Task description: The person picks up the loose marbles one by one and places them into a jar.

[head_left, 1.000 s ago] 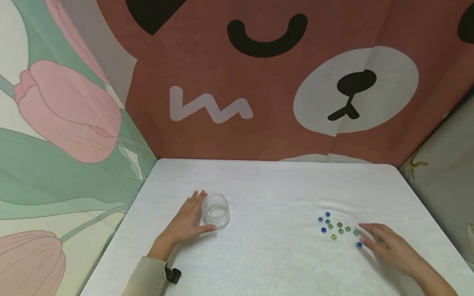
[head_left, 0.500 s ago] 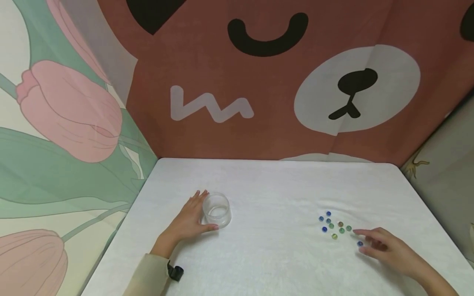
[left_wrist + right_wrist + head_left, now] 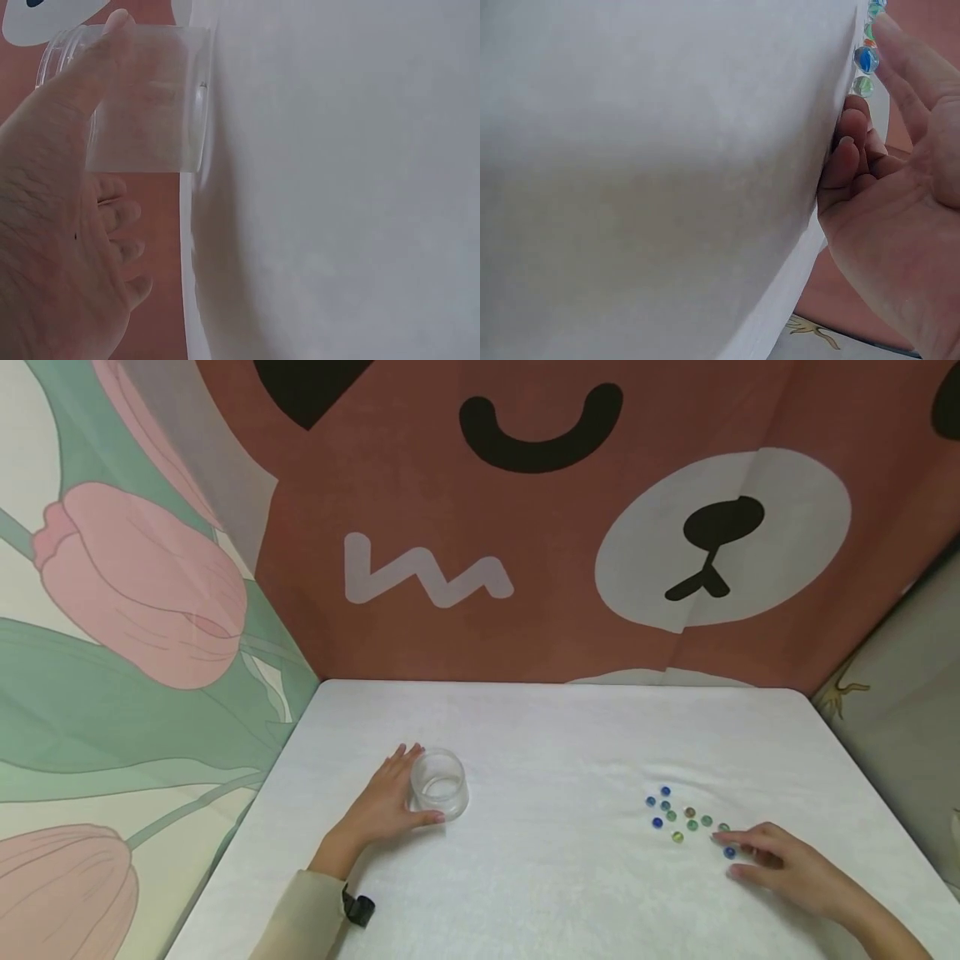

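- I see the jar (image 3: 438, 785) upright on the left part of the white tabletop (image 3: 540, 868); it is squat and see-through, with a round mouth facing up and, in the left wrist view, ridges near its rim.
- My left-hand feed shows the left hand (image 3: 381, 810) beside that jar, the thumb laid against its wall and the other fingers stretched out past its side; I read that grip as relaxed, resting at the jar without being clenched round it.
- I count eleven marbles (image 3: 692, 826) in a loose cluster on the right part of the tabletop, well apart from the jar: small glass balls, mostly blue and green, plus one yellowish and one brownish.
- Up close, from the right wrist, I can make out coloured swirls inside the clear glass.
- The right hand (image 3: 795, 867) is at the near right edge of the cluster; I see its grip released, index finger and thumb apart, the remaining fingers bent.
- A blue marble (image 3: 730, 853) lies between that index finger and thumb, unpinched.
- A green marble (image 3: 723, 827) is partly hidden by the index finger; I cannot tell whether they touch.
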`<state>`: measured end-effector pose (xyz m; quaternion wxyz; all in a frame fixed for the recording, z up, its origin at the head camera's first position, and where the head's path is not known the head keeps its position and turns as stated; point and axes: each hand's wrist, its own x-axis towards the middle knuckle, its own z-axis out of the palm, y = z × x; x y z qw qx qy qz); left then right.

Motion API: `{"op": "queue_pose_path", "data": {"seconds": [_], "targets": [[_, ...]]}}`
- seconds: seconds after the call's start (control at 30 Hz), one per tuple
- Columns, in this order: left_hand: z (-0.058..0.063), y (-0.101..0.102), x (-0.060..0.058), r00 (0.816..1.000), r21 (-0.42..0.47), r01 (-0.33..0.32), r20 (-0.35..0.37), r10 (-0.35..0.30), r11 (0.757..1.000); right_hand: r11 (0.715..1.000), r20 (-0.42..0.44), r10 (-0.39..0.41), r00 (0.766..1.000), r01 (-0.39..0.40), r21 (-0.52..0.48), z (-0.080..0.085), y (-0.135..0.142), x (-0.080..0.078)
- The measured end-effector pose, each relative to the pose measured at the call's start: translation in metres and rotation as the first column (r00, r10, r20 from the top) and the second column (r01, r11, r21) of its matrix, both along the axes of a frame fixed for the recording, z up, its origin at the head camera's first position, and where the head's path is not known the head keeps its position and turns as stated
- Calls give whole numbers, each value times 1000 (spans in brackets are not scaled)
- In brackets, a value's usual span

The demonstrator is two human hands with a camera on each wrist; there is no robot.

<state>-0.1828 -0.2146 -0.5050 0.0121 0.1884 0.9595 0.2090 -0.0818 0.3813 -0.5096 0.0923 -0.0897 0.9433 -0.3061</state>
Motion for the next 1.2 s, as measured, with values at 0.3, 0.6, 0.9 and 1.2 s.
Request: {"op": "queue_pose_path", "data": {"seconds": [0.3,0.6,0.9,1.2], "targets": [[0,2,-4,1000,20,-3,-8,3,1000,999,39,-27,999,26,23,1,-2,-5],[-3,3,-3,1000,25,-7,20,6,1000,996,28,-46,999,44,75,-1,-6,-5],[-3,1,-3,1000,35,-5,27,4,999,991,9,-69,998,67,120,1,-9,-6],[2,2,-1,999,39,-1,34,0,999,986,-4,-86,996,86,142,1,-8,-7]]}}
